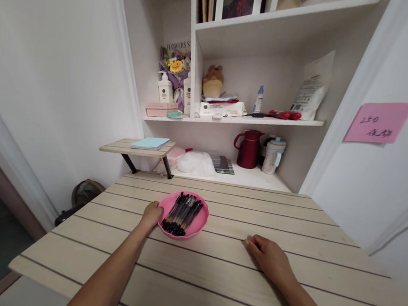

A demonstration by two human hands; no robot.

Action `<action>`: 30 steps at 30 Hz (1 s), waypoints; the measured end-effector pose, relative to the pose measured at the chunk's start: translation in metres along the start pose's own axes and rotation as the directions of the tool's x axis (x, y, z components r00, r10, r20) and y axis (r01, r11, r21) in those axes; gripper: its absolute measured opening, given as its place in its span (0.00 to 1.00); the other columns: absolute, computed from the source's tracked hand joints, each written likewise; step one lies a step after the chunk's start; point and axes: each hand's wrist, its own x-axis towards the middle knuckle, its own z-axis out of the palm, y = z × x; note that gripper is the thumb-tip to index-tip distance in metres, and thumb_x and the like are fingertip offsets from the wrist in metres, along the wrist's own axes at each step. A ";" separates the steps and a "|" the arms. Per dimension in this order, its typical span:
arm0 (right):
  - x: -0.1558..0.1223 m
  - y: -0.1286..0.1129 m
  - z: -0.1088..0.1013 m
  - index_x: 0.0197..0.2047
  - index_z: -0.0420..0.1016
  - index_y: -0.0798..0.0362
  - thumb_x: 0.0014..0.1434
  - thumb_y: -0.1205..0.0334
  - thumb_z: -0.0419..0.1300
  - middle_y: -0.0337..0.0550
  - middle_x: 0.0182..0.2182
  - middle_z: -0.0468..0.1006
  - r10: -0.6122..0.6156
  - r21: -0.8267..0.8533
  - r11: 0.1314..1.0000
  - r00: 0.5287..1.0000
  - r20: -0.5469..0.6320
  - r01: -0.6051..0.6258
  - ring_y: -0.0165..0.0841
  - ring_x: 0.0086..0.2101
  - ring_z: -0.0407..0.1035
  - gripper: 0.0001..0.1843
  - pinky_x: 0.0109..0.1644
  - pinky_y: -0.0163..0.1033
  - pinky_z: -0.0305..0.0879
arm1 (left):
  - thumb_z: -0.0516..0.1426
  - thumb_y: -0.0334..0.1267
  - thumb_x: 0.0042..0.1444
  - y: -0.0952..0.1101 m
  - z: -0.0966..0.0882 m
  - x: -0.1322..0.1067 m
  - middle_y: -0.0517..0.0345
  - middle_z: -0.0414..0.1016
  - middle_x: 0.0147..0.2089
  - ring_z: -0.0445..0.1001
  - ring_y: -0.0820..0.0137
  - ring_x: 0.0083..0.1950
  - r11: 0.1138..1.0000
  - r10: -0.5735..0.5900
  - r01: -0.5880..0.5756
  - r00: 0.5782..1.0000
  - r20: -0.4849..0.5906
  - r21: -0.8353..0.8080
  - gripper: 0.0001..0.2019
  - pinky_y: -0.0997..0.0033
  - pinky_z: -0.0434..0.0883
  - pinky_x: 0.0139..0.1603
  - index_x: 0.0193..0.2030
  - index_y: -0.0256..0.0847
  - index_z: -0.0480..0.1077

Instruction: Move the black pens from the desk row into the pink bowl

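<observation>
A pink plate (199, 225) with a scalloped rim rests on the wooden table, left of the middle. Several black capped pens (181, 214) lie in it side by side, slanting the same way. My left hand (152, 213) grips the plate's left rim, its fingertips partly hidden at the edge. To the right, my right hand (265, 254) rests on the tabletop with its fingers curled together. Nothing shows between those fingers, and a stretch of table separates that hand from the plate.
A small raised stand (119, 145) holds blue paper sheets (150, 142) at the back left. Behind the table, a white shelf (269, 178) carries a red jug (250, 150), a pale lidded cup (274, 155) and a white plastic bag (196, 163). A pink note (380, 122) hangs on the right wall.
</observation>
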 end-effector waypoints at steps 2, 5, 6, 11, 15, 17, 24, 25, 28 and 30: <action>0.000 0.000 0.000 0.20 0.59 0.51 0.55 0.47 0.45 0.38 0.19 0.70 0.000 -0.002 1.000 1.000 0.011 0.000 0.31 0.23 0.63 0.20 0.25 0.34 0.47 | 0.50 0.29 0.39 0.000 0.000 0.005 0.59 0.67 0.18 0.67 0.70 0.24 1.000 0.020 -0.021 1.000 0.022 0.014 0.05 0.75 0.58 0.24 0.21 0.38 0.66; 0.000 -0.001 -0.001 0.20 0.58 0.51 0.56 0.46 0.45 0.38 0.19 0.70 0.001 -0.005 1.000 1.000 0.026 -0.001 0.31 0.22 0.63 0.20 0.25 0.34 0.48 | 0.49 0.29 0.38 0.000 0.000 0.014 0.60 0.65 0.17 0.66 0.71 0.23 0.998 0.044 -0.046 0.998 0.052 0.036 0.05 0.74 0.56 0.23 0.20 0.39 0.65; 0.000 -0.001 -0.001 0.20 0.58 0.51 0.56 0.46 0.45 0.38 0.19 0.70 0.004 -0.005 1.000 1.000 0.029 -0.003 0.31 0.22 0.63 0.20 0.25 0.34 0.48 | 0.49 0.29 0.38 0.000 -0.001 0.017 0.60 0.65 0.17 0.66 0.71 0.23 0.998 0.049 -0.052 0.997 0.059 0.045 0.05 0.74 0.56 0.23 0.20 0.39 0.65; 0.000 -0.001 -0.002 0.20 0.58 0.51 0.55 0.46 0.45 0.38 0.19 0.70 -0.002 0.036 0.999 0.999 0.036 0.000 0.31 0.22 0.62 0.20 0.25 0.34 0.48 | 0.50 0.30 0.37 0.002 -0.008 0.030 0.61 0.63 0.16 0.64 0.71 0.21 0.992 0.077 -0.085 0.993 0.086 0.094 0.03 0.74 0.54 0.22 0.18 0.39 0.63; 0.001 0.001 -0.002 0.19 0.56 0.51 0.55 0.45 0.45 0.37 0.18 0.68 0.008 0.084 0.996 0.999 0.032 -0.010 0.30 0.21 0.61 0.21 0.25 0.34 0.48 | 0.51 0.29 0.37 0.004 -0.011 0.036 0.61 0.62 0.15 0.64 0.71 0.20 0.987 0.088 -0.100 0.992 0.094 0.129 0.03 0.74 0.53 0.21 0.18 0.40 0.63; 0.001 0.003 -0.002 0.19 0.55 0.51 0.55 0.46 0.45 0.36 0.17 0.67 0.005 0.116 0.993 1.000 0.021 -0.007 0.30 0.22 0.60 0.21 0.25 0.34 0.49 | 0.50 0.29 0.37 0.004 -0.011 0.036 0.61 0.63 0.15 0.64 0.71 0.20 0.984 0.088 -0.101 0.992 0.090 0.145 0.04 0.74 0.54 0.21 0.18 0.40 0.63; 0.003 0.003 -0.002 0.17 0.54 0.51 0.52 0.46 0.49 0.34 0.15 0.60 0.018 0.355 0.935 0.999 -0.049 0.001 0.28 0.20 0.55 0.21 0.24 0.34 0.48 | 0.53 0.34 0.40 0.017 -0.027 0.028 0.58 0.67 0.19 0.67 0.69 0.24 0.966 0.119 -0.127 0.992 0.048 0.226 0.03 0.74 0.58 0.24 0.20 0.40 0.65; 0.003 0.003 -0.003 0.17 0.54 0.51 0.52 0.46 0.49 0.33 0.14 0.58 0.039 0.411 0.911 0.997 -0.061 -0.010 0.27 0.19 0.53 0.21 0.24 0.33 0.48 | 0.54 0.35 0.41 0.022 -0.031 0.025 0.57 0.69 0.22 0.69 0.68 0.27 0.961 0.133 -0.134 0.991 0.023 0.242 0.02 0.73 0.59 0.26 0.22 0.40 0.66; 0.004 0.003 -0.005 0.17 0.54 0.51 0.52 0.44 0.49 0.32 0.12 0.55 0.122 0.567 0.821 0.991 -0.063 -0.065 0.25 0.17 0.49 0.22 0.22 0.33 0.47 | 0.53 0.38 0.45 0.041 -0.035 0.003 0.53 0.72 0.33 0.69 0.65 0.38 0.942 0.245 -0.217 0.966 -0.083 0.257 0.08 0.72 0.61 0.34 0.32 0.41 0.68; 0.004 0.002 -0.006 0.17 0.55 0.51 0.51 0.43 0.50 0.31 0.11 0.55 0.169 0.631 0.770 0.983 -0.065 -0.091 0.25 0.16 0.48 0.22 0.20 0.33 0.46 | 0.52 0.40 0.47 0.055 -0.027 -0.023 0.55 0.71 0.32 0.68 0.67 0.36 0.927 0.352 -0.334 0.932 -0.091 0.170 0.08 0.72 0.61 0.34 0.31 0.41 0.68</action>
